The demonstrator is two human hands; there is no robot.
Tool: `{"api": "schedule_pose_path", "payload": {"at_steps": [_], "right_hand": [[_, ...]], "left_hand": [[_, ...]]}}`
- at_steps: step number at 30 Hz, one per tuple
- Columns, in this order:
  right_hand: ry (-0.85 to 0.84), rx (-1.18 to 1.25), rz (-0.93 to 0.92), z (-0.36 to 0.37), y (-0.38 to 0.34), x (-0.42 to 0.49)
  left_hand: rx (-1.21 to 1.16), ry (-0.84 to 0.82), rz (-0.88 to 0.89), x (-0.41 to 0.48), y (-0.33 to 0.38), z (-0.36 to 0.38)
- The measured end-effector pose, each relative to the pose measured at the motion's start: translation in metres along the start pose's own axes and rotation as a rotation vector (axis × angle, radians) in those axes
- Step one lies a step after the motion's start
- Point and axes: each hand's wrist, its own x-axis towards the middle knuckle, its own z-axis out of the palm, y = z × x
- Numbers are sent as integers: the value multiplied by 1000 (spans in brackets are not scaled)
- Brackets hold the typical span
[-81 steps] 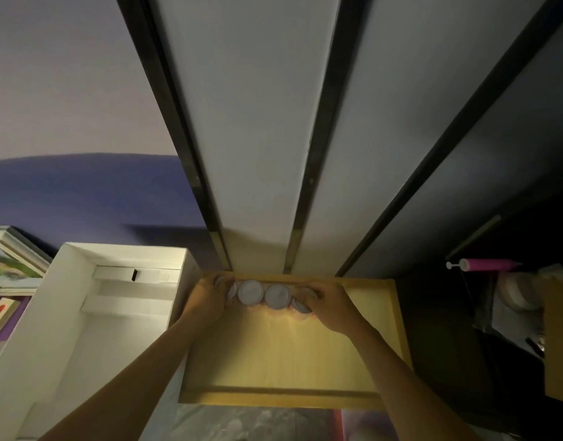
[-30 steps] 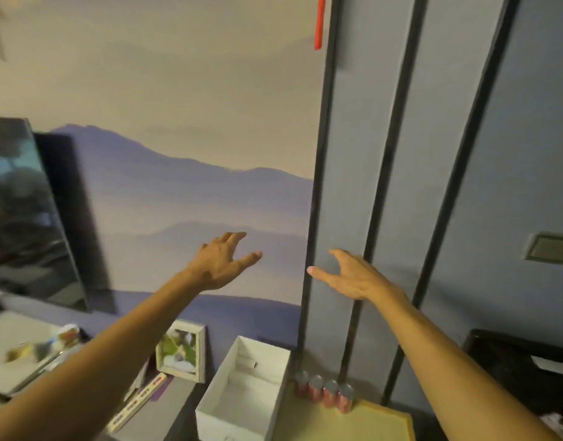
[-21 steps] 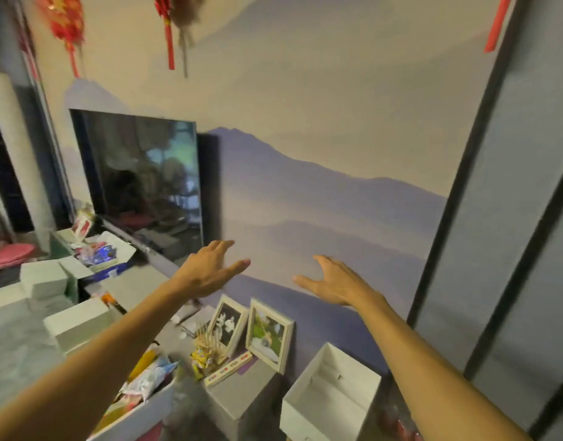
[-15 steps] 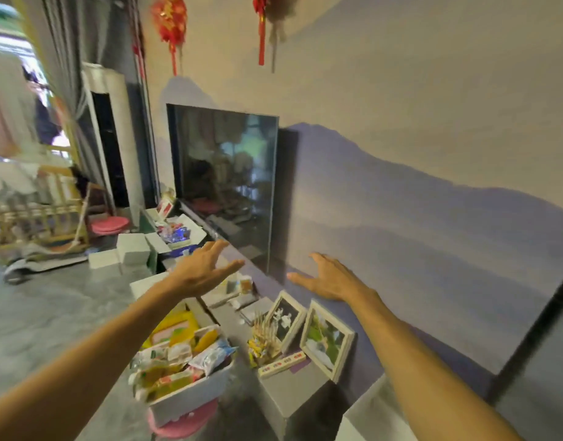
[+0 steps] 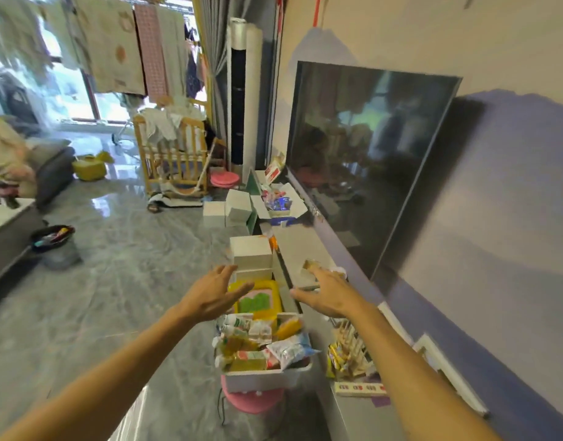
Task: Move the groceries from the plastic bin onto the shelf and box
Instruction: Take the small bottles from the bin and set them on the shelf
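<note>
A white plastic bin (image 5: pixel 258 378) full of packaged groceries (image 5: pixel 261 342) stands on a pink stool (image 5: pixel 251 402) at centre bottom. A yellow packet with a green panel (image 5: pixel 258 300) lies at the bin's far end. My left hand (image 5: pixel 210 297) hovers open above and left of the bin, fingers spread. My right hand (image 5: pixel 324 294) hovers open above and right of it, over the grey cabinet top (image 5: pixel 305 249). Neither hand holds anything. The shelf and the white box are out of view.
A large dark television (image 5: pixel 363 160) leans on the wall at right. White boxes (image 5: pixel 251 253) stand on the floor beyond the bin. Picture frames (image 5: pixel 445 370) and a wooden rack (image 5: pixel 350 351) sit on the cabinet. A wooden cot (image 5: pixel 175 154) stands further back.
My view has swung left from the shelf with the cans, past the white box and picture frames, to the bin. Both empty hands stay raised and now sit over the bin.
</note>
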Motion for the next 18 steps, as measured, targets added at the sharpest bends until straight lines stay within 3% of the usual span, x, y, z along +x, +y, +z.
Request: {"api": "schedule_pose_path", "payload": {"at_steps": [11, 18], "right_hand": [[-411, -123, -295, 94, 22, 247], [-633, -179, -415, 237, 46, 386]], "left_hand": [[-194, -10, -492, 118, -104, 151], [-251, 23, -686, 185, -185, 264]]}}
